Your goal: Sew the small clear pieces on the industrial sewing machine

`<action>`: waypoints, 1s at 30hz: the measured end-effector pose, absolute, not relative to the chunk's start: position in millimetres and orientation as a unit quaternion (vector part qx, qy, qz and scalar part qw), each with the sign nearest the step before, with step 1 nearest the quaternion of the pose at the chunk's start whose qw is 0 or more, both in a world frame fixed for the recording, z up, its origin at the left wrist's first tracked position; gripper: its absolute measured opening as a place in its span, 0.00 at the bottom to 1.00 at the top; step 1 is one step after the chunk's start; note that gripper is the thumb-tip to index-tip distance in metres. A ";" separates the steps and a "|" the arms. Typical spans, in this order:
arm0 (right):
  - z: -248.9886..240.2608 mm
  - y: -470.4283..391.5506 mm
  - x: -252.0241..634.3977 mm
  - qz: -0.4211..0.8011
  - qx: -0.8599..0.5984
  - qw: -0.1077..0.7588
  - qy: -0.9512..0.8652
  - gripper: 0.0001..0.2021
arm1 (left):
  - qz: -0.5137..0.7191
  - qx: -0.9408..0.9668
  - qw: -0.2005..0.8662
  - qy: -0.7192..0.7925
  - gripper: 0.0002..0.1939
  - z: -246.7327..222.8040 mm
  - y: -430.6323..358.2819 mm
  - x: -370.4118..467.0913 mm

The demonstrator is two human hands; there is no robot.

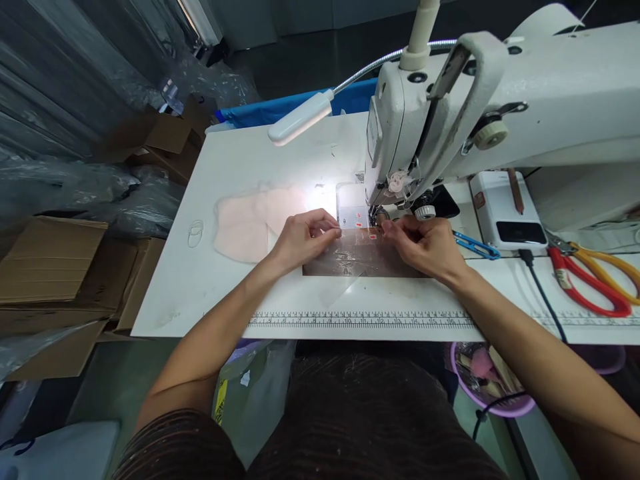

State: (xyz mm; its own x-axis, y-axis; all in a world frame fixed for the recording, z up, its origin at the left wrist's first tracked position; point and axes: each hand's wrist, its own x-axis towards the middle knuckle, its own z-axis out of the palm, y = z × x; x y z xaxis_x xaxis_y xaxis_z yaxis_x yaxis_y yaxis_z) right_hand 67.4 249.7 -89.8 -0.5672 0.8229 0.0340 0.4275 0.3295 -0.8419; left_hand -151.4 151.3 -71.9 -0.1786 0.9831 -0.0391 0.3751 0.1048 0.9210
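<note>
A brown, glossy, sheer-looking piece lies on the white table in front of the sewing machine. My left hand pinches its upper left edge, thumb and forefinger together. At the upper right edge, close to the presser foot, the fingers of my right hand are pressed together; what they grip is too small to make out. Small red marks show near the needle area. Left of my left hand lies pale pink fabric.
A lamp hangs over the white table. To the right are a blue tool, a white device, a black cable and scissors. Cardboard boxes stand left; a purple basket sits below.
</note>
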 end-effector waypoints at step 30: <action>-89.8 265.4 63.5 0.695 -0.390 0.206 -0.568 0.19 | 0.403 0.489 0.459 0.623 0.12 -81.7 156.7 -152.6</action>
